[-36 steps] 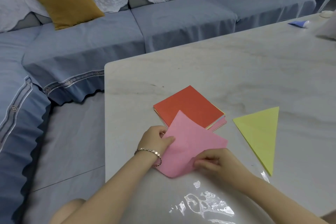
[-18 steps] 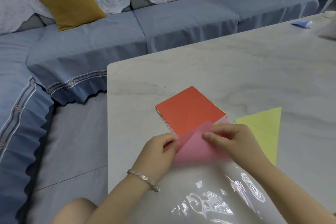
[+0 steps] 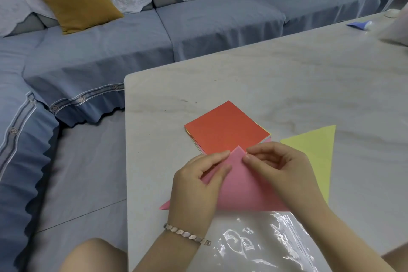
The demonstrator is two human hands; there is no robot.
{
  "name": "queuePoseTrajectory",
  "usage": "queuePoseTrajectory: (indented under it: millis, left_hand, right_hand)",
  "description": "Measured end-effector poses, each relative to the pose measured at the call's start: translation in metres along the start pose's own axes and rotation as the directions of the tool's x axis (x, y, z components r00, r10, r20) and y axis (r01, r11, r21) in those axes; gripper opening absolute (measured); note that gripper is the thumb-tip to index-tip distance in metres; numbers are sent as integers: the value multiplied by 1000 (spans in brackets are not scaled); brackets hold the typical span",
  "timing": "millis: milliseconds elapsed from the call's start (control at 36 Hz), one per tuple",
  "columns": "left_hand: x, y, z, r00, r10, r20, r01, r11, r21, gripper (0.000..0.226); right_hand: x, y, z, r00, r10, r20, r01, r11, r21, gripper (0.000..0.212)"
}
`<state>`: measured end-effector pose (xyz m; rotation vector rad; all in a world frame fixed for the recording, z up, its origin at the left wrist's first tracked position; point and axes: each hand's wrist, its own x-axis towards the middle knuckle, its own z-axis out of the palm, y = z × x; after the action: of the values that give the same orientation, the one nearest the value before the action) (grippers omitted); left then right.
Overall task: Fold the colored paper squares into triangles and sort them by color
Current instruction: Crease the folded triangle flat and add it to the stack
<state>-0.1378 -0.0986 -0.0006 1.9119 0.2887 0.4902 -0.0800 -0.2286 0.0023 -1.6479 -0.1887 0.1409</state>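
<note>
Left hand (image 3: 196, 185): palm down on the left half of the pink paper (image 3: 240, 190), thumb and forefinger curled and pinching its left slanted edge just below the tip. Bracelet (image 3: 187, 233) on the wrist.

Right hand (image 3: 280, 170): fingers curled, thumb and forefinger tips pinching the same tip from the right side. The heel of the hand covers the paper's right corner.

Pink paper: lies on the table (image 3: 287, 77) as a triangle, tip pointing away from the person, long edge nearest them. Its left corner sticks out past the left hand.

Edges: the tip overlaps the near edge of the stack (image 3: 225, 128), red sheet on top. The long edge meets a clear plastic sleeve (image 3: 265, 243). The yellow triangle (image 3: 318, 152) lies just right of the right hand, partly hidden behind it.

Room: the table's left edge runs near the pink corner. Bare tabletop lies beyond the stack and to the right of the yellow triangle.
</note>
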Motion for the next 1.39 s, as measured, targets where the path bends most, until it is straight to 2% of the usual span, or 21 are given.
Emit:
queuePoseTrajectory:
  millis: [306,778,861,917,1000,1056,1111,1139,1194,1250,1306,1389]
  left_hand:
    - [-1,0,-3,1000,-4,-29,4,1000,-2,28]
    - [-5,-1,-5,1000,-6,-3,6,1000,24,29]
    - [-6,0,-6,996,-91,4,91,996,-5,37]
    - [-5,0,-8,980,-188,73,192,979,-63,39]
    - [-4,-2,-11,948,-238,209,245,970,-6,31]
    - [-3,-4,-13,934,-257,247,257,966,33,23]
    - [-1,-5,-14,931,-278,237,277,960,40,19]
    - [1,-7,-14,932,-294,213,294,955,29,19]
    - [4,-12,-12,928,-350,132,357,933,-38,22]
    - [10,-23,-10,906,-422,35,423,898,-118,24]
    - [15,-39,-7,872,-486,-56,472,865,-170,23]
    - [16,-63,0,860,-495,-123,491,869,-60,22]
  right_hand:
    - [-9,-5,5,999,-43,22,44,996,-72,30]
    - [-9,0,2,996,-63,68,70,992,-101,32]
    - [-7,1,0,989,-75,130,95,984,-152,28]
    - [-5,1,-3,965,-76,252,132,968,-213,28]
    - [0,-3,-7,893,-80,444,246,911,-331,29]
    - [6,-2,-8,851,-76,519,331,845,-419,31]
    - [12,0,-5,828,-86,554,405,776,-484,13]
    - [15,3,-2,825,-148,545,465,725,-507,8]
    - [19,14,4,792,-357,495,600,603,-526,18]
    - [21,28,10,767,-456,451,641,525,-560,26]
    - [20,43,16,757,-441,482,653,472,-592,32]
    - [13,71,22,754,-292,589,657,358,-664,50]
